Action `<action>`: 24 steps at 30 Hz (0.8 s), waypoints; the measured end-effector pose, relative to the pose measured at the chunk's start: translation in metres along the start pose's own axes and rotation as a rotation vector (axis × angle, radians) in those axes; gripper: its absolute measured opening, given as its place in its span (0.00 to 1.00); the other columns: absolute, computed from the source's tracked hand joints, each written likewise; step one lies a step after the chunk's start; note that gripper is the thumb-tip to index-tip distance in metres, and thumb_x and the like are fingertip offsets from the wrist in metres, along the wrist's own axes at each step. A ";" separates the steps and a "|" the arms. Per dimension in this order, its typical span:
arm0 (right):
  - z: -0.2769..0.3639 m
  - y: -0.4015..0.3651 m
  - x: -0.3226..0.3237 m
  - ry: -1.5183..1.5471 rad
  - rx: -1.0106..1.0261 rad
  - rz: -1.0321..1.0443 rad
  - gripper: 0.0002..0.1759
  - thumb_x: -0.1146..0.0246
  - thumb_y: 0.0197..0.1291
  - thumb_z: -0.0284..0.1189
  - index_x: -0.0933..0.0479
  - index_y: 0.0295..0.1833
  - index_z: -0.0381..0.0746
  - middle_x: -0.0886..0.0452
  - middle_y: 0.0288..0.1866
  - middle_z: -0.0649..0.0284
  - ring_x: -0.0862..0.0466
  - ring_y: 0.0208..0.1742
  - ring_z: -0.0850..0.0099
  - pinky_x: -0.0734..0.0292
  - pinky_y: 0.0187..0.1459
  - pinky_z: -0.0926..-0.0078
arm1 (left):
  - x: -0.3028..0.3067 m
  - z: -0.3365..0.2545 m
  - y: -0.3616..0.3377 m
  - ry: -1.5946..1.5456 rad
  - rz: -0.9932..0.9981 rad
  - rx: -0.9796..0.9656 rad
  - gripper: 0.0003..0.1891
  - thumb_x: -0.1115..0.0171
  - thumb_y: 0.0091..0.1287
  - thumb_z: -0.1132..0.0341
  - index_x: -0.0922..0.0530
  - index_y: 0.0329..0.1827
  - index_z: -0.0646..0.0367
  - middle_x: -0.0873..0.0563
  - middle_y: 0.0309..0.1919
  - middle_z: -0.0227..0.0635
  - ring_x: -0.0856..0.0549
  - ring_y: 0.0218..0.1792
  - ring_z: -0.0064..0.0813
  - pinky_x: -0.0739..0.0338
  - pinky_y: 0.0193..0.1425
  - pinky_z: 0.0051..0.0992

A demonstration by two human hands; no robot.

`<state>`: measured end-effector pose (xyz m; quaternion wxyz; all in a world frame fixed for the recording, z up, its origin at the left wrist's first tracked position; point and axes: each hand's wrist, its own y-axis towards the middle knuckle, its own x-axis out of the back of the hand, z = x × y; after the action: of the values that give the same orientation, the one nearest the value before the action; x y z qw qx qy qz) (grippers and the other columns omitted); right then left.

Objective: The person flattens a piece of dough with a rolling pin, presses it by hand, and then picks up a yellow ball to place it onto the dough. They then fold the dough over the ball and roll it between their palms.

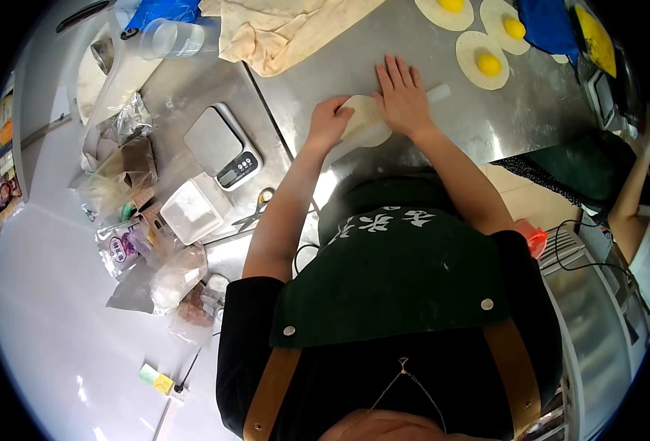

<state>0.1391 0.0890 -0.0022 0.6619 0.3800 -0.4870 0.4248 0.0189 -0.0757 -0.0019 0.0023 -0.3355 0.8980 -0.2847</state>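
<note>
A flat, pale dough round [362,110] lies on the steel worktop in front of me, partly hidden by my hands. My left hand [329,123] is closed at its left edge, with the thumb on top of the dough. Across the near part of the dough runs a whitish rolling pin [439,93], slanting up to the right. My right hand [404,101] rests on the pin, palm down, with its fingers stretched forward. Farther right lie three dough rounds, one of them this dough round [470,76], each bearing a yellow ball [489,65].
A beige cloth [273,37] lies at the back, near a clear plastic cup [171,39]. To the left are a digital scale [226,147], scissors [255,209], a white tub [193,211] and several bags. Another person's arm [630,191] shows at far right.
</note>
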 end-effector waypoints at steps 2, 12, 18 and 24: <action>0.000 0.002 -0.002 0.033 0.028 -0.068 0.33 0.41 0.62 0.40 0.34 0.71 0.39 0.38 0.76 0.51 0.37 0.76 0.54 0.46 0.73 0.48 | 0.003 -0.016 0.003 0.221 0.059 -0.044 0.15 0.36 0.61 0.68 0.16 0.50 0.62 0.12 0.40 0.44 0.14 0.41 0.37 0.22 0.48 0.31; -0.039 -0.092 0.025 0.204 0.272 0.131 0.23 0.27 0.45 0.32 0.22 0.49 0.44 0.28 0.65 0.58 0.31 0.69 0.58 0.43 0.73 0.52 | -0.010 -0.059 -0.032 0.688 0.094 -0.272 0.09 0.36 0.60 0.66 0.19 0.39 0.61 0.14 0.39 0.48 0.16 0.44 0.49 0.23 0.48 0.41; -0.036 -0.069 0.048 0.232 0.288 0.114 0.20 0.26 0.45 0.32 0.22 0.46 0.44 0.25 0.57 0.60 0.27 0.64 0.61 0.41 0.73 0.52 | 0.007 -0.017 -0.016 0.597 0.016 -0.030 0.09 0.37 0.62 0.67 0.19 0.42 0.62 0.13 0.35 0.46 0.15 0.39 0.47 0.22 0.45 0.40; -0.020 -0.031 0.022 0.220 0.208 0.070 0.23 0.32 0.54 0.39 0.24 0.52 0.40 0.27 0.62 0.55 0.30 0.68 0.58 0.43 0.73 0.51 | 0.012 0.019 -0.004 0.263 -0.011 -0.036 0.11 0.37 0.63 0.68 0.17 0.46 0.63 0.12 0.36 0.44 0.14 0.37 0.36 0.22 0.45 0.31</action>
<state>0.1777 0.1008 0.0114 0.6531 0.3804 -0.3776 0.5349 0.0157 -0.0954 -0.0131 -0.1231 -0.3001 0.8938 -0.3098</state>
